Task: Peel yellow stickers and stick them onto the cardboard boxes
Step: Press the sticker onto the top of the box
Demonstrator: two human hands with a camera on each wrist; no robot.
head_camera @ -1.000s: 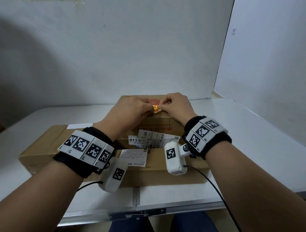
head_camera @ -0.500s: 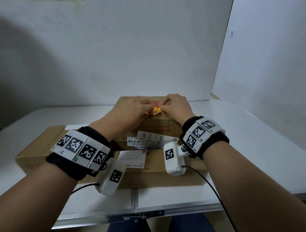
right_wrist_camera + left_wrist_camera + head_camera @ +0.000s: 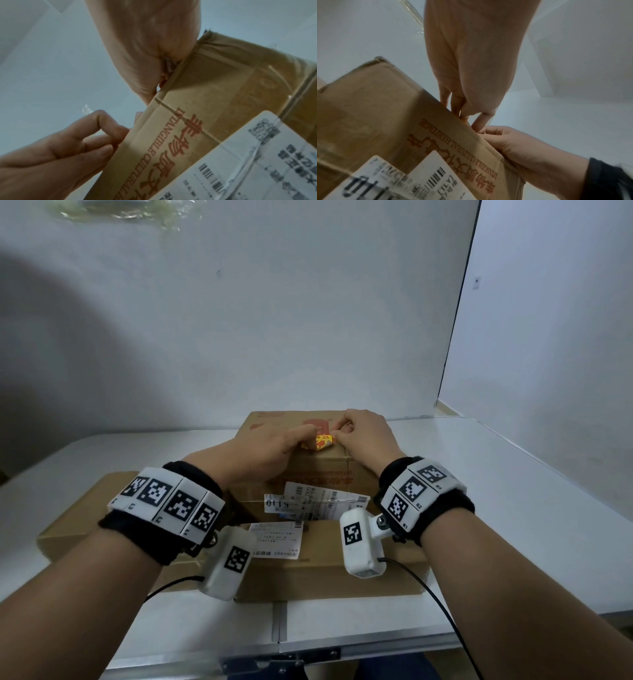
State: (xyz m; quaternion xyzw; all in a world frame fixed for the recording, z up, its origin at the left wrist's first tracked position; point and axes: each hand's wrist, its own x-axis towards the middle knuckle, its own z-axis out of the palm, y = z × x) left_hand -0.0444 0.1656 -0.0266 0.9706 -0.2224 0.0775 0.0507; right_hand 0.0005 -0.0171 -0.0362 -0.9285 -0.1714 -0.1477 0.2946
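A yellow sticker (image 3: 320, 442) with red print sits at the top front edge of the taller cardboard box (image 3: 322, 474). My left hand (image 3: 301, 437) pinches its left side and my right hand (image 3: 342, 430) pinches its right corner. Both hands rest on the box top. The left wrist view shows my left hand (image 3: 474, 119) curled at the box edge (image 3: 436, 108), meeting the right hand (image 3: 513, 142). In the right wrist view my right hand (image 3: 150, 88) dips behind the box edge (image 3: 171, 97), so its fingertips and the sticker are hidden.
A long flat cardboard box (image 3: 78, 522) lies in front of the taller one on the white table (image 3: 496, 508). White shipping labels (image 3: 315, 501) are stuck on both boxes. White walls stand behind and to the right. The table's front edge (image 3: 308, 645) is close to me.
Both hands have stayed together on the sticker at the box's top front edge. A little more of the yellow sticker shows between the fingers. The head view has tilted slightly.
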